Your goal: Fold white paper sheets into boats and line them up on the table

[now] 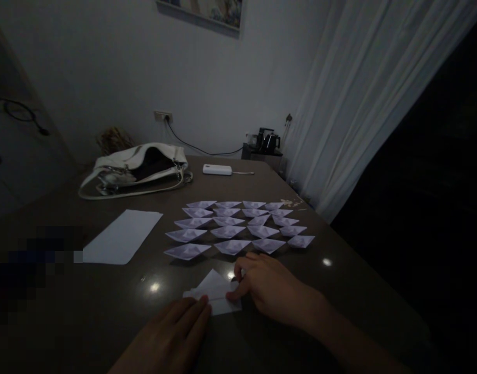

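A partly folded sheet of white paper lies on the dark table close in front of me. My left hand rests flat on its left edge, fingers stretched out. My right hand presses on the paper's right side with the fingers curled and pinching a fold. Just beyond lie several folded paper boats set out in rows.
A flat white sheet lies to the left. A white handbag and a white power bank with a cable sit at the far side. A kettle stands on a small stand by the curtain.
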A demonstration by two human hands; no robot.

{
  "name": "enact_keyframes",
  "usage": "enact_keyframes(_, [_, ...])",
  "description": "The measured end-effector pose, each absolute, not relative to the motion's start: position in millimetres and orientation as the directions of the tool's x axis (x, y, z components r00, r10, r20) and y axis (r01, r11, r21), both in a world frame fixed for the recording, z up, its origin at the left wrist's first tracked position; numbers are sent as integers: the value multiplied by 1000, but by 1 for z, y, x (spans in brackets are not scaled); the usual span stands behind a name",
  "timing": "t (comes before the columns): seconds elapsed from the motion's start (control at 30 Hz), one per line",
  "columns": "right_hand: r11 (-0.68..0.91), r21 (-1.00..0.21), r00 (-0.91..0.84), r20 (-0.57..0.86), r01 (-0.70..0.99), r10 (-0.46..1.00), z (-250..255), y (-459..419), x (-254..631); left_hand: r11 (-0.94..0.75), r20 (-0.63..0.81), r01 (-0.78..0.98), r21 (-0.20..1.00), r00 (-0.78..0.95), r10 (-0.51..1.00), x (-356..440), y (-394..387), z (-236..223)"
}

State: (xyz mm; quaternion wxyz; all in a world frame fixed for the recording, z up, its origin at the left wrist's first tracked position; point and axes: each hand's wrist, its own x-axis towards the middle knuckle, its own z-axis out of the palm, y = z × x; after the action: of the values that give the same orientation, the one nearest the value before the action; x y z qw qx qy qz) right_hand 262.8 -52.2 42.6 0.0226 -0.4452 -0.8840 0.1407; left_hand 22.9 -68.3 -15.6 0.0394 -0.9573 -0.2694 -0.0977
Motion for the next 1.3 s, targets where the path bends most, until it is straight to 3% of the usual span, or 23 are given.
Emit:
enact_keyframes(0.33, [515, -291, -562, -109, 807, 820, 44, -52, 276, -836, 293, 545, 62, 791, 538, 30, -65, -9])
enact_keyframes(0.53, [509, -267, -549, -104, 818, 829, 42, -56, 270, -824, 160, 556, 112, 808, 567, 46, -57, 0])
enact_keyframes(0.8, [423, -285, -477, -157, 860, 865, 50, -57, 269, -788, 122, 605, 118, 778, 616, 49, -61, -2])
enact_keyframes(1.3, [369, -264, -424, -195, 891, 885, 51, -58, 265, -695, 128, 716, -64, 697, 706, 20, -74, -16])
